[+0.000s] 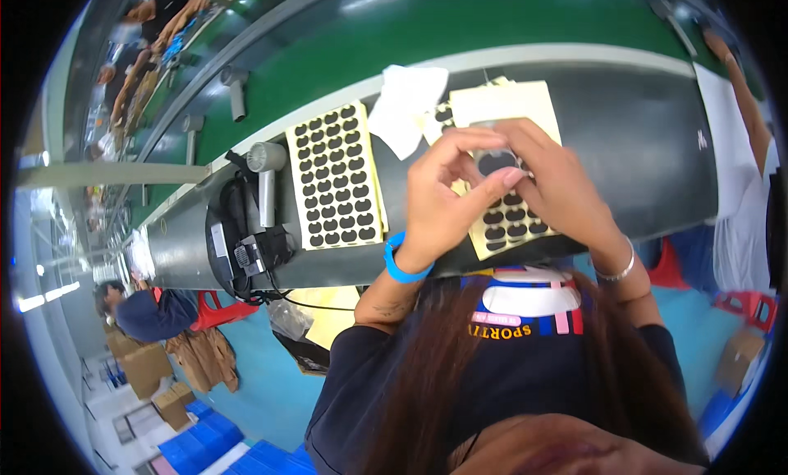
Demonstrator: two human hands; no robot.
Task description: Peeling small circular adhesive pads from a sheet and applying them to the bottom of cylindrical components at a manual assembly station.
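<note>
My left hand (pixel 439 200), with a blue wristband, and my right hand (pixel 566 188), with a silver bracelet, meet over the dark table. Between their curled fingers is a small round part (pixel 496 161) with a dark face and a paler rim; its kind I cannot make out. The left thumb presses near its lower edge, and the right fingers close round the other side. Beneath my hands lies a pale yellow sticker sheet (pixel 495 243) with rows of black notched round stickers, partly hidden. Another such sticker sheet (pixel 361 237) lies to the left, in full view.
A grey hair dryer (pixel 267 183) and a black headset-like device (pixel 238 253) with a cable lie at left. White crumpled paper (pixel 402 105) and a blank yellow sheet (pixel 505 105) lie beyond my hands. More hair dryers (pixel 236 93) rest on the green conveyor (pixel 328 44). People sit nearby.
</note>
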